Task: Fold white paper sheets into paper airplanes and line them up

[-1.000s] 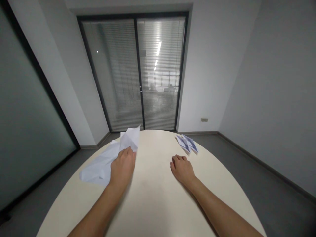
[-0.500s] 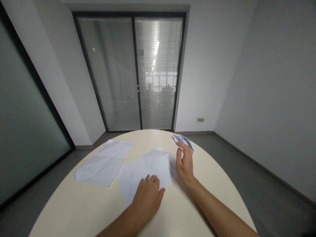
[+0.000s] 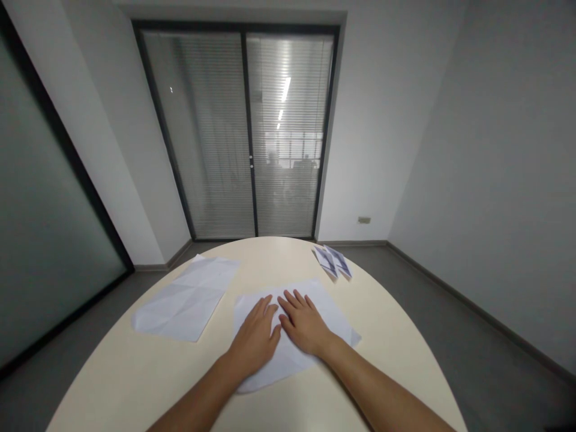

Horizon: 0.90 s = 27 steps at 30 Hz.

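Observation:
A creased white sheet of paper (image 3: 299,366) lies on the round table in front of me. My left hand (image 3: 255,336) rests palm down on its left part, fingers stretched out. On its upper middle lies my right hand (image 3: 303,321), flat with the fingers spread. The two hands nearly meet at the fingertips and thumbs, and they cover much of the sheet's middle. Another white sheet with fold lines (image 3: 189,300) is to the left, apart from both hands. Two folded paper pieces with blue-grey markings (image 3: 333,261) sit near the far right edge.
The cream round table (image 3: 270,249) has a curved edge, with grey floor (image 3: 432,324) around it. Beyond stands a glass door with blinds (image 3: 252,132) in a dark frame. A dark-framed frosted panel (image 3: 49,210) is at the left.
My right hand has come back from the folded pieces onto the middle sheet. My left hand has moved slightly up and left. The middle sheet has turned and shifted towards me and right.

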Available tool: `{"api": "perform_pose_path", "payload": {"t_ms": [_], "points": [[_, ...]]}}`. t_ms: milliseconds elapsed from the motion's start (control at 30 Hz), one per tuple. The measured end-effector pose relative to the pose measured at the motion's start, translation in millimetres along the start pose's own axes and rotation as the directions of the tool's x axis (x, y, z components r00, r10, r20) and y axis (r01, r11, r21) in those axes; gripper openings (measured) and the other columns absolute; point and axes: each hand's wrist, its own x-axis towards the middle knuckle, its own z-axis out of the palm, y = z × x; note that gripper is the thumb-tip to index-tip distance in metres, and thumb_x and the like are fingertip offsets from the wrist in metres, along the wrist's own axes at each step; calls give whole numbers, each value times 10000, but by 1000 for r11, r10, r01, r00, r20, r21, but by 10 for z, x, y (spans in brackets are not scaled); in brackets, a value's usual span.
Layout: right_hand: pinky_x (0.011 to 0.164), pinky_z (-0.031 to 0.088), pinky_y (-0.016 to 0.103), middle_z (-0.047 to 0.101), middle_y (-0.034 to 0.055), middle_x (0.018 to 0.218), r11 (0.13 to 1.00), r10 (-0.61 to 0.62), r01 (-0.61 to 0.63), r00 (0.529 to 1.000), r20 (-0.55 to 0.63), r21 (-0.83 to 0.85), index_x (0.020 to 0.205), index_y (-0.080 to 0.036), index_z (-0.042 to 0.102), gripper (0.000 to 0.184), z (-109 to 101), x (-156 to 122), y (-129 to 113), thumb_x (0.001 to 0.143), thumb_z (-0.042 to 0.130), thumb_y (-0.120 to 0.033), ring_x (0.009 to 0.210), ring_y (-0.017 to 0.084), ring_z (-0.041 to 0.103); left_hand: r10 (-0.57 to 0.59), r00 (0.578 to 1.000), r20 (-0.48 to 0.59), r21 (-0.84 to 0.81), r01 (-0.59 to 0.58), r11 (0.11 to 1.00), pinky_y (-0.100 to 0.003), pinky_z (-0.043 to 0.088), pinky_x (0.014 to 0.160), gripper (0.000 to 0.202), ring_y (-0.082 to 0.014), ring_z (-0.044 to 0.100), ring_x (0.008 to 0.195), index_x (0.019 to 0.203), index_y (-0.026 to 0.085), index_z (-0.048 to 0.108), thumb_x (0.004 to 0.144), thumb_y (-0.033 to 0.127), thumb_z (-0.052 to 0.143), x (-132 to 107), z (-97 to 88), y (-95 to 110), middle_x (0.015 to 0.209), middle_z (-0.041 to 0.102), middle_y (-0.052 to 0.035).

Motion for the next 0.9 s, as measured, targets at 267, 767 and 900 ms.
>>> {"api": "perform_pose_path", "payload": {"t_ms": [267, 767, 900], "points": [[1221, 93, 489, 183, 62, 1642, 999, 50, -49, 997, 57, -7, 1561, -228, 289, 651, -75, 54, 189, 998, 287, -554, 1519, 292, 109, -55, 992, 115, 84, 45, 995, -609, 107, 1205, 653, -367, 72, 1515, 1551, 280, 298, 972, 575, 361, 0, 122, -138, 1649, 172, -61], [1207, 126, 479, 321, 98, 1600, 1000, 19, -20, 998, -67, -13, 1506, -195, 403, 614, -90, -4, 128, 985, 350, -516, 1500, 282, 200, -26, 989, 146, 66, 17, 998, -582, 82, 1219, 740, -343, 49, 1522, 1564, 233, 264, 936, 609, 377, -34, 29, -107, 1655, 140, -38], [1208, 96, 480, 223, 96, 1633, 997, 77, -78, 997, -5, -16, 1553, -185, 307, 741, -72, 53, 209, 956, 343, -623, 1514, 300, 136, -65, 987, 147, 82, 53, 995, -648, 65, 1192, 704, -381, 59, 1514, 1550, 310, 293, 930, 631, 386, -16, 7, -139, 1652, 161, -12]]}}
